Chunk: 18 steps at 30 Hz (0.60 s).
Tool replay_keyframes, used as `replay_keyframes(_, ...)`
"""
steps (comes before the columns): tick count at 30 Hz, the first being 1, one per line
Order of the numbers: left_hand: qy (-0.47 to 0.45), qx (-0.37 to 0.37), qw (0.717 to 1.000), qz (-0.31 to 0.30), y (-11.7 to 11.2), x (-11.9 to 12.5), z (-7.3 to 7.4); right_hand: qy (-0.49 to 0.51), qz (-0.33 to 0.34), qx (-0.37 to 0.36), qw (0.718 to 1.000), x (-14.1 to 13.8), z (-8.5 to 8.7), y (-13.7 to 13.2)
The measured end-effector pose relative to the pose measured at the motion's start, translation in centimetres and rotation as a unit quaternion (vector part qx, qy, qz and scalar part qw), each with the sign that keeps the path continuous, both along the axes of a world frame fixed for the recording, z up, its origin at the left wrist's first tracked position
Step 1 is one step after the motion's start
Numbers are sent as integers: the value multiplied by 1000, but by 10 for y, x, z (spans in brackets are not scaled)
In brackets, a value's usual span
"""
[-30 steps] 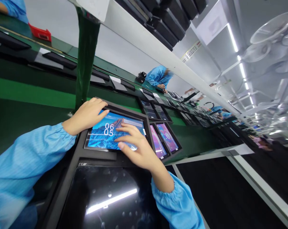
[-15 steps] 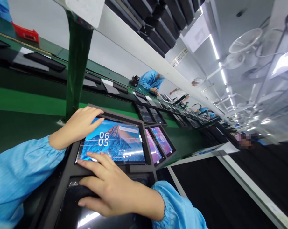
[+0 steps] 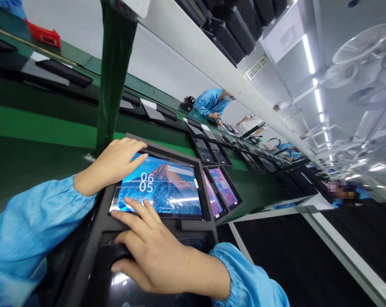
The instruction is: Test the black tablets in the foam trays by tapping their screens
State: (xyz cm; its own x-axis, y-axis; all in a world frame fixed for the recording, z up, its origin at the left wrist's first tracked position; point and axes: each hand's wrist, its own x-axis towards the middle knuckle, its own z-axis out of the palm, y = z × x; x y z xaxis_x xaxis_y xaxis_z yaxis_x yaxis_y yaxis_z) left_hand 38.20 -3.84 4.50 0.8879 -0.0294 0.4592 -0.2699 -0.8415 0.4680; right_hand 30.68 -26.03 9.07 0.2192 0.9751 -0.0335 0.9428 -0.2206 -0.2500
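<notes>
A lit tablet (image 3: 167,192) shows a mountain picture and the digits 06 05. It lies in the upper compartment of a dark grey foam tray (image 3: 199,226). My left hand (image 3: 116,162) rests over the tablet's upper left corner and the tray rim, fingers stretched out. Over the lower left edge, my right hand (image 3: 161,251) is spread, with fingertips at the lit screen. Its thumb and a lower finger lie apart, over the left end of a dark, glossy tablet (image 3: 138,294) in the lower compartment. My right hand hides part of that tablet.
Beyond the tray, another tray holds two pink-lit tablets (image 3: 223,187). A green post (image 3: 116,81) stands just behind my left hand. Dark tablets (image 3: 208,149) line the green bench. A red bin (image 3: 44,36) sits far left. A co-worker in blue (image 3: 208,102) works across the bench.
The whole view has shifted slightly, so the scene sits further right. My right thumb and lower finger have moved a little on the dark tablet. Both hands stay by the lit tablet.
</notes>
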Motion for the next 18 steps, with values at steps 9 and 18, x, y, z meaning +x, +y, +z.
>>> replay_keyframes(9, -3, -5, 1000, 0, 0, 0, 0, 14, -78, 90, 993, 16, 26, -12)
replay_keyframes(18, 11, -14, 1000, -4, 1, 0, 1, 61, -189, 93, 976, 70, 39, -50)
